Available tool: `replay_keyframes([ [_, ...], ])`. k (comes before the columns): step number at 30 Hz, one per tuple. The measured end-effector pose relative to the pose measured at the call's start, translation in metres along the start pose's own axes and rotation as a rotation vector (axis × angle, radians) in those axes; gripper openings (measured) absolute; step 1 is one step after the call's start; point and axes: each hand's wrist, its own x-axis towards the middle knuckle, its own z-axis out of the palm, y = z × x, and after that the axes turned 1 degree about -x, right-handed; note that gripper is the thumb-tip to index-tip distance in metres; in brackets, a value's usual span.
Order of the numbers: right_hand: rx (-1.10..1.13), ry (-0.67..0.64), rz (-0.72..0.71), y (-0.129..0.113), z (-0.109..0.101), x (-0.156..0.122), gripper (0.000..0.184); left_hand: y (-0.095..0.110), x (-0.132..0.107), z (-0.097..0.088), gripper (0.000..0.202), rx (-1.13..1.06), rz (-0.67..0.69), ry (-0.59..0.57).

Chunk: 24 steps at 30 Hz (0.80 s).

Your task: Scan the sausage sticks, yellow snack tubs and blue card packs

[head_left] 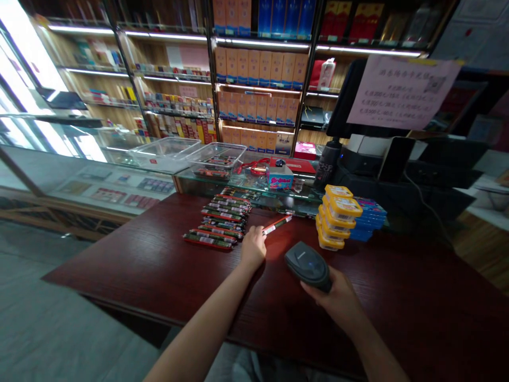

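The left hand (252, 249) rests on the counter (397, 297) with its fingers (258, 237) together, touching the end of a wrapped sausage stick (277, 225), just beside the row of other sticks (217, 220). The right hand (334, 300) is clamped around a handheld barcode scanner (307, 266), near that stick.

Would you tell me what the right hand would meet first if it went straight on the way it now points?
Past the barcode scanner in the right hand, probably the slim wrapped stick held by the left hand, though depth is unclear.
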Motion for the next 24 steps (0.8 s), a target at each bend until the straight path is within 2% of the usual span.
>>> replay_keyframes([
  [9, -0.089, 0.002, -0.070, 0.003, -0.003, 0.005, 0.033, 0.002, -0.001, -0.001, 0.022, -0.004, -0.006, 0.001],
  [14, -0.565, 0.062, -0.030, 0.018, -0.010, 0.010, 0.030, 0.003, -0.003, -0.003, 0.021, -0.002, 0.016, 0.001],
  [17, -0.805, 0.121, -0.109, 0.032, -0.009, 0.012, 0.029, 0.004, -0.006, -0.005, 0.022, -0.008, 0.047, -0.006],
  [20, -0.939, 0.128, -0.192, 0.044, -0.007, 0.011, 0.026, 0.005, -0.007, -0.007, 0.027, -0.010, 0.076, -0.004],
  [24, -0.947, 0.120, -0.229, 0.054, -0.007, 0.009, 0.027, 0.000, -0.003, -0.015, 0.026, -0.049, 0.059, 0.014],
])
